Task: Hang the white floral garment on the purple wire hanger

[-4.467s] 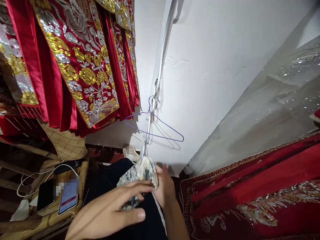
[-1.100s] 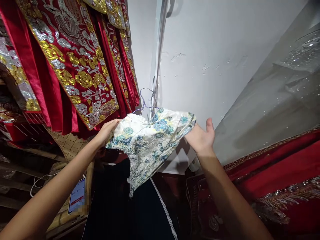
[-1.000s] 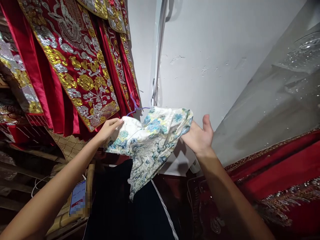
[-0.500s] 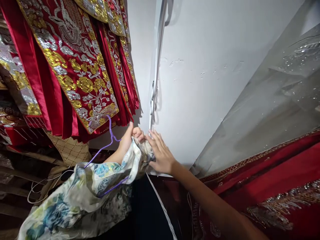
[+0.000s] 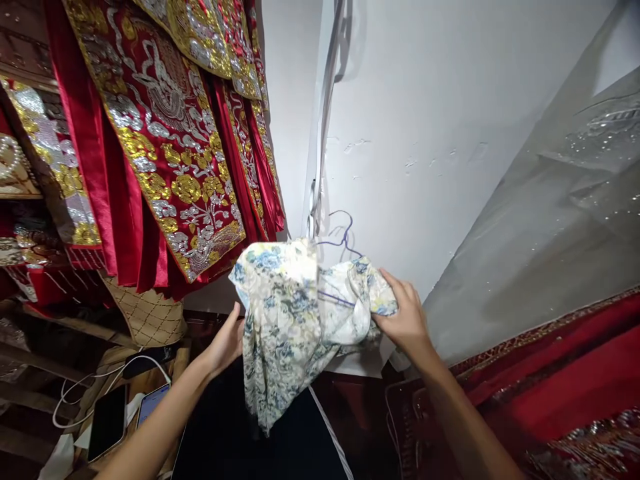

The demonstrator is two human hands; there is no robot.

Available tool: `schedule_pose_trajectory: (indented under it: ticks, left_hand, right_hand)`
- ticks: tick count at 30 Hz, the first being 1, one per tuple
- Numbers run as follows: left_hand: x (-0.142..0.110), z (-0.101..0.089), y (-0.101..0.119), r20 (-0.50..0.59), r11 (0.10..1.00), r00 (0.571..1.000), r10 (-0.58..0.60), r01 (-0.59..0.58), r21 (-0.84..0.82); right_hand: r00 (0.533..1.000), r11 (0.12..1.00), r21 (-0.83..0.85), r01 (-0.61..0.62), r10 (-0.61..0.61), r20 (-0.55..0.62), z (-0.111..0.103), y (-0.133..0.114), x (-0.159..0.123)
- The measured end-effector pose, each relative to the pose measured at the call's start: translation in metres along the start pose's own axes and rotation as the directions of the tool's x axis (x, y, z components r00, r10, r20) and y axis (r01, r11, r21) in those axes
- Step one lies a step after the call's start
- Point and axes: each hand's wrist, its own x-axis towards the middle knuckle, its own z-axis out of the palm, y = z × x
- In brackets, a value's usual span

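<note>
A white blouse (image 5: 285,313) with a blue, green and yellow floral print hangs on a thin purple hanger (image 5: 345,241) in front of me. The hanger's hook stands free above the neckline, and its lower bar shows inside the neck opening. My right hand (image 5: 404,313) grips the blouse at its right shoulder, thumb on top. At the left side my left hand (image 5: 225,343) touches the cloth with its thumb stretched up and apart; its other fingers are partly hidden behind the fabric.
Red costumes (image 5: 185,187) with gold and silver embroidery hang at left. A metal rail (image 5: 325,113) runs along the white wall. Two phones, one a black phone (image 5: 107,423), and a white cable (image 5: 63,407) lie on a bamboo chair. Clear plastic (image 5: 550,207) covers clothing at right, above red fabric (image 5: 575,373).
The hanger was bare on the rail at first; the blouse is on it now. Half a second ago my left hand reached through the blouse; now the blouse is spread out, my right hand on its shoulder.
</note>
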Motion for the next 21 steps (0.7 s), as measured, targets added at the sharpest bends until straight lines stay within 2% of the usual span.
schedule_pose_trajectory:
  ticks: [3,6,8,9,10,12,14,16,18,21]
  left_hand:
    - [0.000,0.007,-0.016,-0.205,0.993,0.976,0.074,-0.053,0.106]
    - [-0.001,0.021,-0.036,-0.394,0.961,0.888,0.237,-0.156,0.226]
    - [-0.007,0.030,-0.052,-0.489,0.964,0.834,0.257,-0.188,0.186]
    - [-0.012,0.034,-0.060,-0.515,0.973,0.826,0.230,-0.187,0.134]
    - [-0.018,0.039,-0.067,-0.531,0.981,0.825,0.191,-0.179,0.075]
    - [-0.030,0.050,-0.075,-0.548,0.988,0.829,0.115,-0.154,-0.025]
    - [-0.039,0.061,-0.074,-0.551,0.989,0.831,0.075,-0.133,-0.067]
    - [-0.045,0.068,-0.068,-0.528,0.992,0.848,0.042,-0.099,-0.081]
    - [-0.049,0.073,-0.063,-0.476,0.994,0.879,0.011,-0.060,-0.089]
    - [-0.054,0.078,-0.060,-0.405,0.997,0.914,0.000,-0.029,-0.066]
  right_hand:
    - [0.999,0.998,-0.035,0.049,-0.049,-0.005,-0.007,-0.027,0.030]
    - [0.989,0.990,0.018,0.143,-0.143,0.024,-0.006,-0.063,0.031]
    - [0.986,0.979,0.114,0.169,-0.167,-0.030,0.000,-0.078,0.005]
    - [0.987,0.971,0.183,0.152,-0.139,-0.084,0.006,-0.081,-0.014]
    - [0.987,0.955,0.275,0.108,-0.069,-0.147,0.014,-0.081,-0.037]
    - [0.975,0.873,0.482,-0.065,0.159,-0.155,0.033,-0.079,-0.084]
    - [0.929,0.694,0.644,-0.323,0.364,0.075,0.054,-0.076,-0.123]
    - [0.861,0.551,0.663,-0.508,0.356,0.363,0.068,-0.076,-0.143]
    - [0.822,0.507,0.652,-0.564,0.263,0.506,0.075,-0.082,-0.142]
    - [0.831,0.522,0.672,-0.526,0.146,0.537,0.071,-0.099,-0.125]
